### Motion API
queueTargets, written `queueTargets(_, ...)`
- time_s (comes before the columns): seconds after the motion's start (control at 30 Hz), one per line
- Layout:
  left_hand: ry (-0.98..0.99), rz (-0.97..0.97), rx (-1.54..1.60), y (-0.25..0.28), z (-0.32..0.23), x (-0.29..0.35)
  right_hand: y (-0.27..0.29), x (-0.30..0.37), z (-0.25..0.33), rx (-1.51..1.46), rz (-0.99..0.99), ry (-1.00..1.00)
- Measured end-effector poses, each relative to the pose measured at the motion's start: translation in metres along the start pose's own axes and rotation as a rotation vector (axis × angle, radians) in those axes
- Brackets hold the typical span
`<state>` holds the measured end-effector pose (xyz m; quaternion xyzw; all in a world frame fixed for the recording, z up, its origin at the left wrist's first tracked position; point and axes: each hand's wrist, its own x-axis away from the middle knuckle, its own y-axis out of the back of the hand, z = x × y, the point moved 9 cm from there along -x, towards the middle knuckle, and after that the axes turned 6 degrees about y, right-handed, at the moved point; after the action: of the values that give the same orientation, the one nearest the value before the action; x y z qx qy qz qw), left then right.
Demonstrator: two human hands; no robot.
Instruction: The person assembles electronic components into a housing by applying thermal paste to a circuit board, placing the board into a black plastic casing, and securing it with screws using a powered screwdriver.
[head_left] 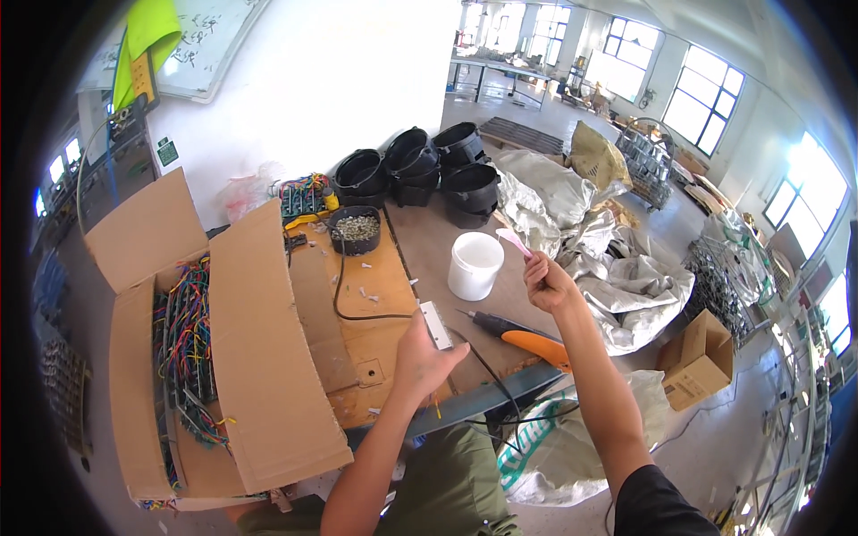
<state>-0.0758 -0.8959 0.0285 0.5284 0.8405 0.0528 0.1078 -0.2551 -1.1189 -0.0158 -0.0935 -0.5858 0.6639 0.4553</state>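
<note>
My left hand is closed around a small white rectangular plate-like part, held over the bench's front half. Its thumb sticks out to the right. In my right hand is a thin pale pink strip-like tool, pinched near its lower end; its exact kind is unclear. The tool's tip is by the right rim of a white plastic bucket. Between my hands lies an orange and black corded power tool, pointed tip facing left. A black cord passes behind my left hand.
An open cardboard box with wired circuit boards stands left. A black tub of small screws sits behind, near several black buckets. White woven sacks lie right; a small carton is on the floor.
</note>
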Motion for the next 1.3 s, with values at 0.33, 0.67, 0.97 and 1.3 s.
queueTargets(0.33,-0.034,0.007,-0.023,0.002,-0.023,0.017,-0.043,0.101,-0.083,0.191,0.099,0.008)
queueTargets(0.67,-0.042,0.006,-0.117,0.035,-0.039,0.061,-0.031,0.140,-0.117,0.751,0.117,0.410)
queueTargets(0.97,-0.021,0.016,-0.167,0.047,-0.036,0.079,-0.056,0.180,-0.119,1.237,0.264,0.631)
queueTargets(1.3,-0.022,0.044,-0.214,0.049,-0.040,0.095,-0.060,0.180,-0.123,1.311,0.206,0.689)
